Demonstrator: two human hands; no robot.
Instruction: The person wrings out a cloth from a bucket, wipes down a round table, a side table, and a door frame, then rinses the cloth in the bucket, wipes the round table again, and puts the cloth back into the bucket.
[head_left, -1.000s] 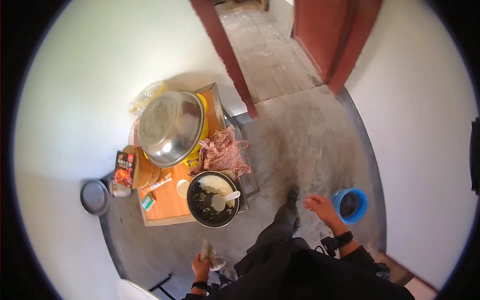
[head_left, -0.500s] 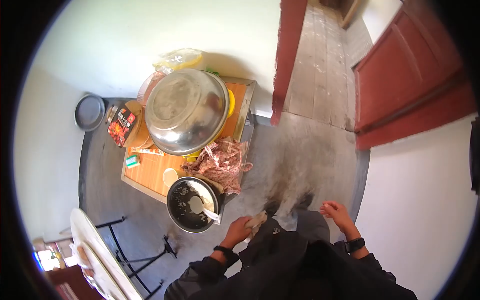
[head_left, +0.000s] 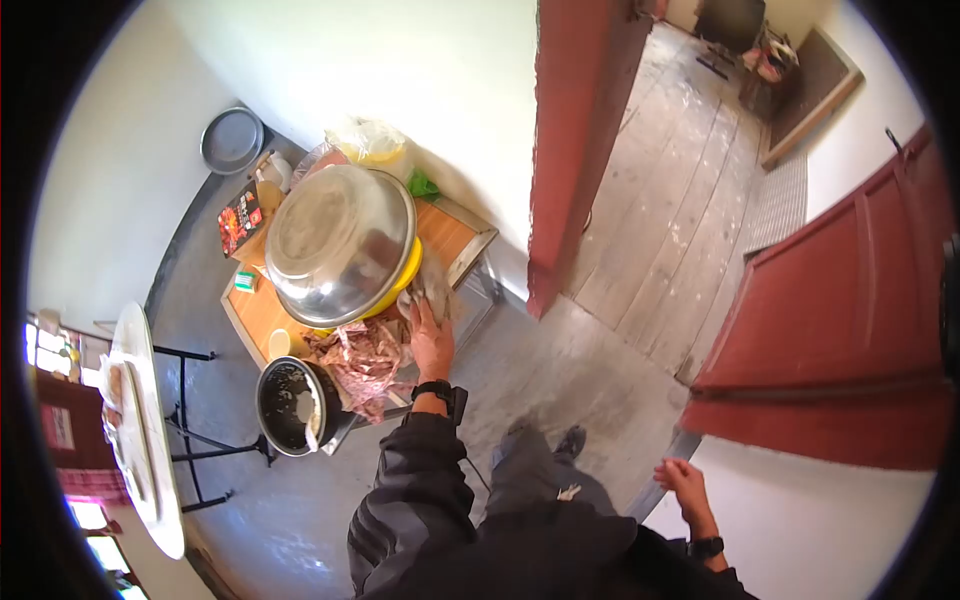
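Observation:
My left hand (head_left: 432,342) reaches over the table's right edge, its fingers stretched out against a greyish cloth (head_left: 436,284). The cloth lies beside a yellow basin (head_left: 407,282), which is covered by a large upturned metal bowl (head_left: 335,235). Just left of that hand is a crumpled pink patterned bag (head_left: 362,362). A black inner pot (head_left: 288,412) with rice remains and a white rice paddle (head_left: 313,430) stands at the near corner. My right hand (head_left: 683,482) hangs at my right side, fingers loosely apart, with nothing in it.
On the wooden table (head_left: 460,238) are a pale cup (head_left: 285,344), a small green box (head_left: 244,281) and a black-red packet (head_left: 240,222). A white round table (head_left: 135,440) is tipped on its side at left. A red door (head_left: 830,330) stands open at right.
My left hand has moved from near my body forward to the table with the cloth. The view has turned, showing more of the doorway. My right hand still hangs at my side.

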